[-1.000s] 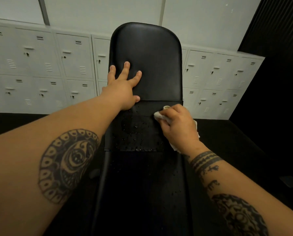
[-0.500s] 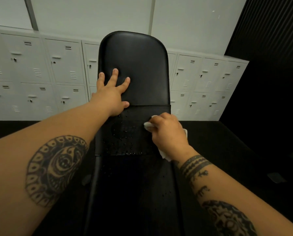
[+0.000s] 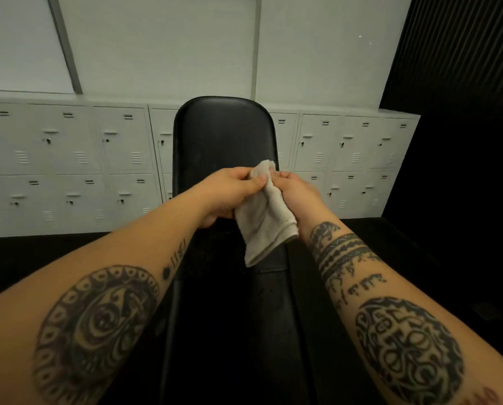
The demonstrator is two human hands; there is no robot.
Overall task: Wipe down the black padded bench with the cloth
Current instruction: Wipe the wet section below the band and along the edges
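Above the bench (image 3: 224, 317), both hands pinch one cloth (image 3: 263, 217): the left hand (image 3: 229, 194) grips its top edge with thumb and curled fingers, the right hand (image 3: 298, 194) closes on the far side, and the cloth hangs off the padding. Half a second earlier the left palm lay spread on the backrest while the right pressed the cloth to the seat. Pale lockers (image 3: 69, 165) stand behind.

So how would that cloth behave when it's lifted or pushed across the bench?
Probably floppy: the cloth droops from where both hands pinch its top. Likely light, since fingertips alone hold it. Its towel-like texture should drag rather than slide on the bench.
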